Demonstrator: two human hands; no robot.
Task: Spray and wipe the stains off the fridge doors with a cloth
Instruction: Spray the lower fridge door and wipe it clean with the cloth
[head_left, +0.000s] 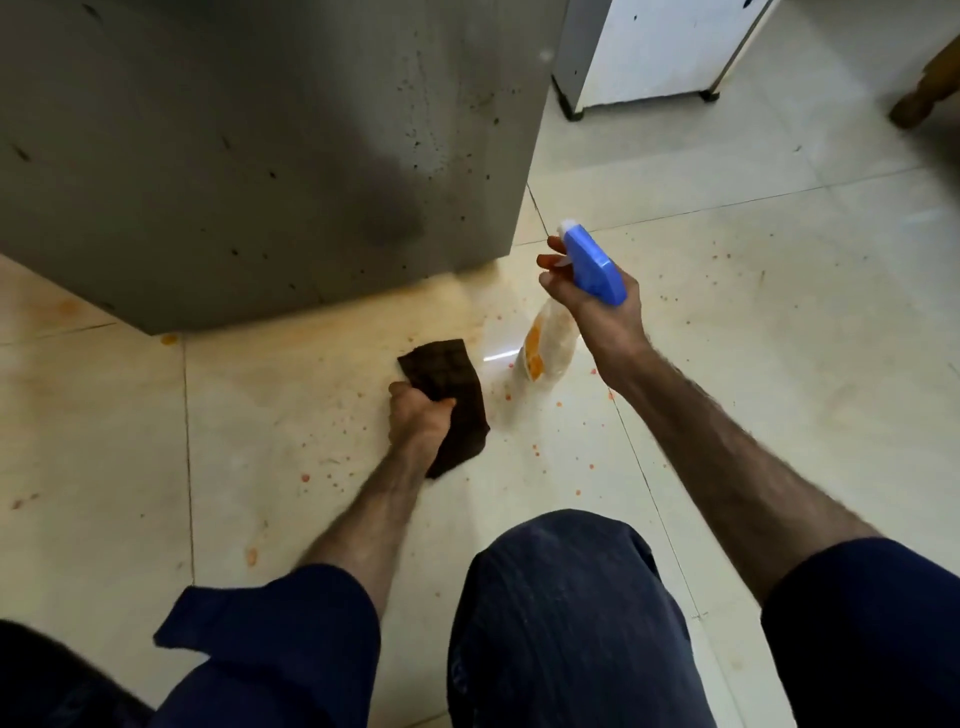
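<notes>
The grey fridge door (249, 156) fills the upper left, speckled with dark spots and carrying a dark wet patch near its lower right. My right hand (597, 306) grips a clear spray bottle (548, 343) with a blue trigger head, its nozzle aimed at the door's lower right corner and fingers on the trigger. My left hand (418, 421) is closed on a dark brown cloth (449, 395), held low near the floor below the door's bottom edge.
The pale tiled floor (753, 338) is dotted with orange splatter and smears beneath the fridge. A white appliance (660, 52) stands at the back right, a wooden furniture leg (919, 98) beyond it. My knee (561, 597) in dark trousers is at the bottom centre.
</notes>
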